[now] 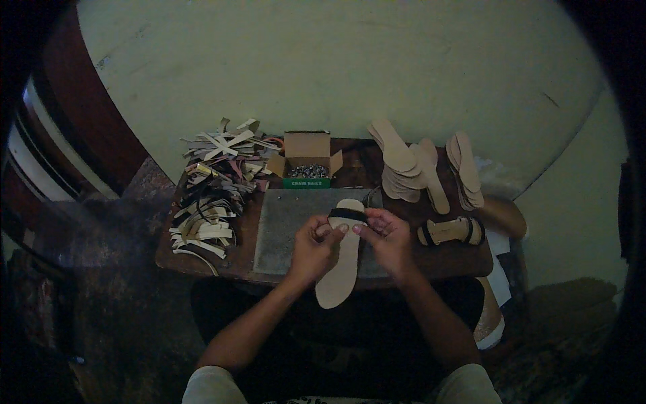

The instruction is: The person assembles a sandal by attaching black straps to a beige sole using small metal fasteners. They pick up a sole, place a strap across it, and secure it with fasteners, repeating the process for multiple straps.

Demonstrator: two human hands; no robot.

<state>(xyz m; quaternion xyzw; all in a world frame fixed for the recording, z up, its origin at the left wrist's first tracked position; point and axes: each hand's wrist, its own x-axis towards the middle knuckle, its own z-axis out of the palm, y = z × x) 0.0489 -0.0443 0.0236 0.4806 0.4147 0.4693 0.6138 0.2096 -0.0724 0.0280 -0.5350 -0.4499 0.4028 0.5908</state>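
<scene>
Between my hands a tan shoe insole point(340, 269) is held over the table's near edge, its wide end toward me. A black strap point(348, 215) crosses its far, narrower end. My left hand point(315, 249) grips the insole's left side with the thumb pressed on top near the strap. On the other side my right hand point(388, 239) pinches the edge by the strap, thumb also on top. The fingers underneath are partly hidden. Below the strap's far end lies a grey slab point(286, 229) on the table.
An open cardboard box of nails point(308, 172) stands behind the slab. Cut strips point(212, 195) pile up at the left. Stacked insoles point(402, 161) lie at the back right, with more insoles point(463, 168) beside them. A strapped sole point(451, 231) rests on the wooden table point(235, 264) at right.
</scene>
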